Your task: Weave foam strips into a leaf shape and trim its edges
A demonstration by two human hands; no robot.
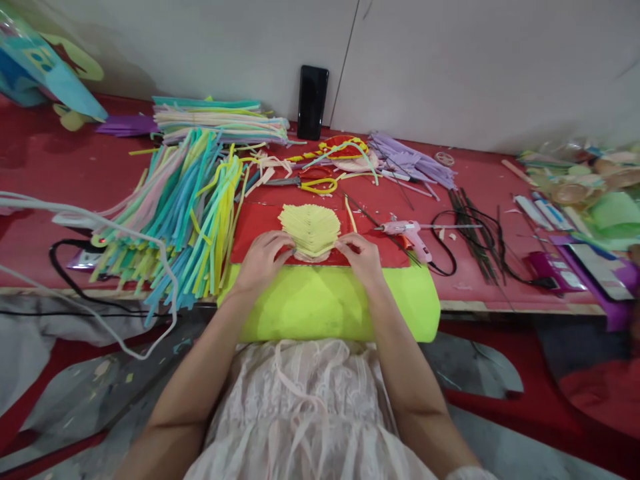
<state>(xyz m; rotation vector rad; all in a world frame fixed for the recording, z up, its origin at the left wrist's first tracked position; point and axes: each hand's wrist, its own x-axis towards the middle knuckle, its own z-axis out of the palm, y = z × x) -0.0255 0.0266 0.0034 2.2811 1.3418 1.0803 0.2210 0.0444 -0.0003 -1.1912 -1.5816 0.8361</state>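
Observation:
A pale yellow leaf-shaped piece (309, 225), built of layered pipe cleaner strips in a V pattern, lies on a red board (255, 230). A little pinkish backing (313, 257) shows under its lower edge. At the lower left corner of the piece, my left hand (267, 257) has its fingers pinched together. My right hand (359, 252) pinches at the lower right corner. A yellow pipe cleaner strip seems to run between the two hands along the lower edge; its ends are hidden by my fingertips. Below the board lies a bright yellow-green sheet (330, 303).
Bundles of coloured pipe cleaners (175, 200) spread at left. Yellow-handled scissors (317, 183) lie behind the board. To the right are a pink glue gun (410, 237) with a black cord and dark wires (475, 240). A phone (313, 102) leans on the wall. A white cable (165, 267) loops at left.

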